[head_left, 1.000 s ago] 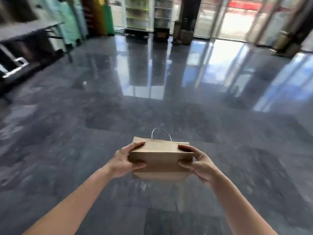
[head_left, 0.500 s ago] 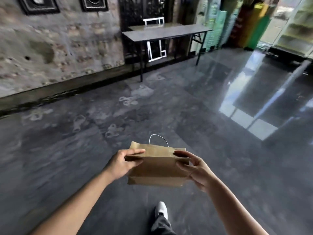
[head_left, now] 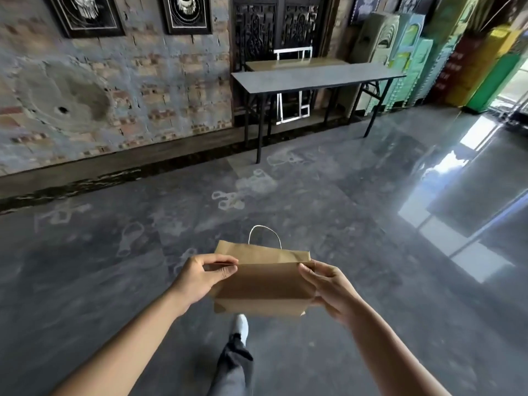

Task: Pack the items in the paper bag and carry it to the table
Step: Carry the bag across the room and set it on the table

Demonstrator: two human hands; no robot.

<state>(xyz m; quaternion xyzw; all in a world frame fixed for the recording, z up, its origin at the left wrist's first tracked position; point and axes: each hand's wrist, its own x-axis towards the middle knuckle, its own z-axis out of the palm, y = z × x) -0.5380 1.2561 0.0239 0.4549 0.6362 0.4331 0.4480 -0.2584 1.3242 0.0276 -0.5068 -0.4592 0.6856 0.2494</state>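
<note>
A brown paper bag [head_left: 261,284] with a white cord handle hangs in front of me, its top folded over. My left hand [head_left: 201,278] pinches the folded top edge on the left side. My right hand [head_left: 328,284] grips the bag's right end. Whatever is inside the bag is hidden. A long grey folding table [head_left: 311,77] with black legs stands ahead against the wall, well beyond the bag and a little to the right.
A brick wall [head_left: 114,90] with framed pictures runs along the left. A white metal frame [head_left: 291,110] stands behind the table. Coloured panels [head_left: 445,52] lean at the right. The dark glossy floor [head_left: 328,201] lies between me and the table. My shoe [head_left: 240,324] shows below the bag.
The view has swung left from the bright entrance to the brick wall, and the table now lies nearer ahead. Both hands have kept hold of the bag, shifting up to its folded top.
</note>
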